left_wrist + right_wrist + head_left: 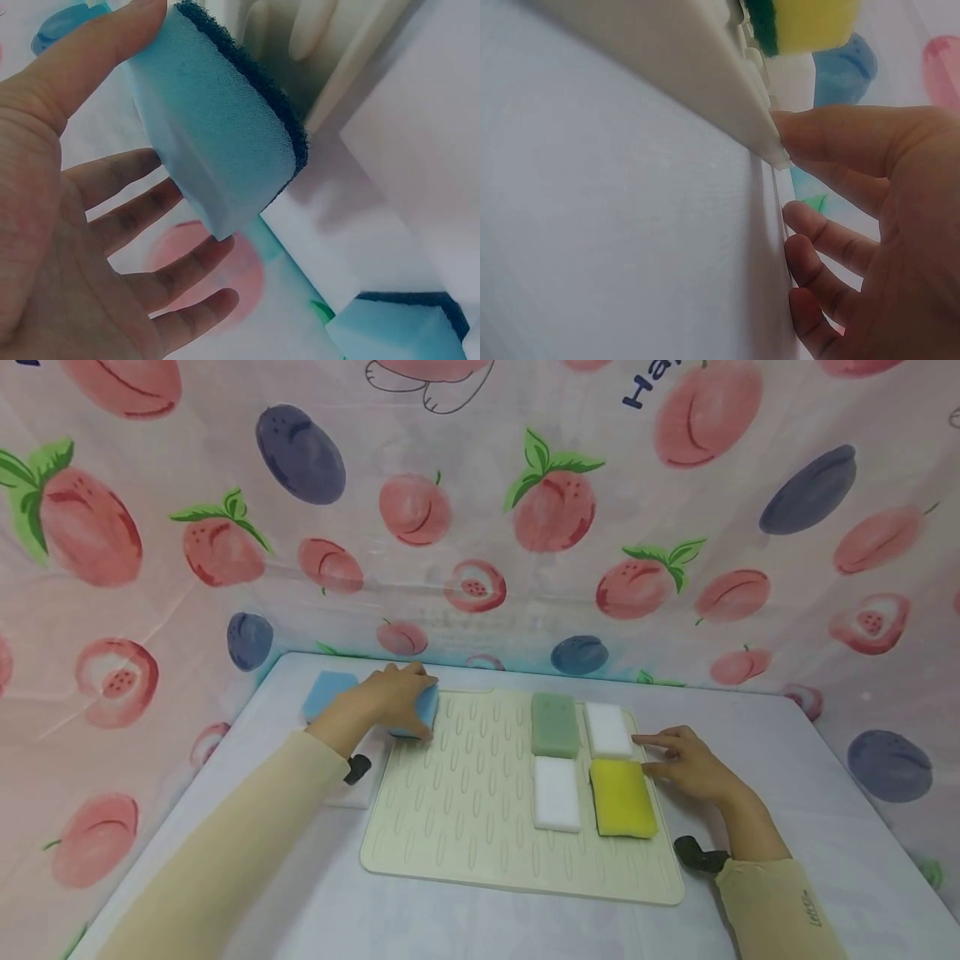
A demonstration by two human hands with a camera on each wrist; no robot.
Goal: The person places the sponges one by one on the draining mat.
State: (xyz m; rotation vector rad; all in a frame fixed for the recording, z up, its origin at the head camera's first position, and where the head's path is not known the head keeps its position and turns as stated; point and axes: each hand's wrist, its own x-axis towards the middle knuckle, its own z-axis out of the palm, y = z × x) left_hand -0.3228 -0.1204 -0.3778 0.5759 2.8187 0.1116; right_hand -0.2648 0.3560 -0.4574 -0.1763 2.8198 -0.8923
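My left hand [390, 697] grips a blue sponge [217, 127] with a dark scouring layer, thumb on one side and fingers on the other. It is at the far left corner of a cream ridged mat [457, 793]. At the mat's right edge, my right hand [686, 764] rests with its thumb and index finger touching the rim. Near those fingertips lie a white sponge [609, 731] and a yellow sponge [624, 799] with a dark green underside. A green sponge [555, 725] and another white sponge [557, 793] lie left of them on the mat.
Left of the mat, a second blue sponge [328, 692] sits on the white table [300, 885]. A white block [351, 793] is there too, partly hidden by my left wrist. A fruit-print cloth [465, 527] hangs behind the table.
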